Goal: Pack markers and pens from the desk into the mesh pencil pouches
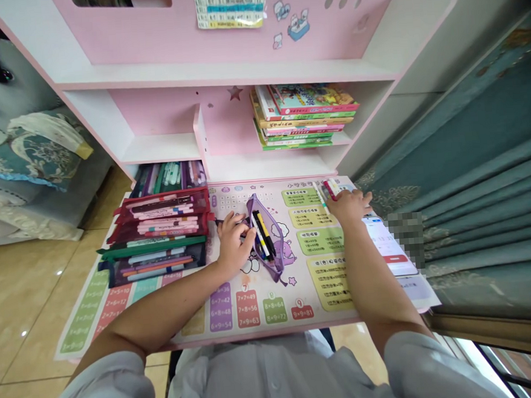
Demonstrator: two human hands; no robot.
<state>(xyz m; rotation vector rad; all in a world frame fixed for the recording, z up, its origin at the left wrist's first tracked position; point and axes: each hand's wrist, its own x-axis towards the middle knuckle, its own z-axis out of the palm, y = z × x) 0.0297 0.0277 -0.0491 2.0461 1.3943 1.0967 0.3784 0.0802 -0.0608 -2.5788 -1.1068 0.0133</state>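
My left hand (234,243) rests at the open purple zip pencil pouch (266,238) with its fingers curled, and a thin dark pen (218,222) pokes out on the hand's far side. Yellow and black pens (261,235) lie inside the pouch. At the far edge of the printed multiplication desk mat (259,311), my right hand (348,208) grips a red marker (329,189). A pale green-and-white pen (320,198) lies just left of that hand. A phone (387,242) with a lit screen lies below my right hand, and my forearm partly covers it.
Several filled pencil cases (158,231) lie stacked left of the pouch, with upright pens (168,176) behind them. A pink-and-white shelf unit (227,111) holds stacked books (305,114). A teal curtain (463,161) hangs right; a tiled floor (32,306) and a sofa (26,161) are left.
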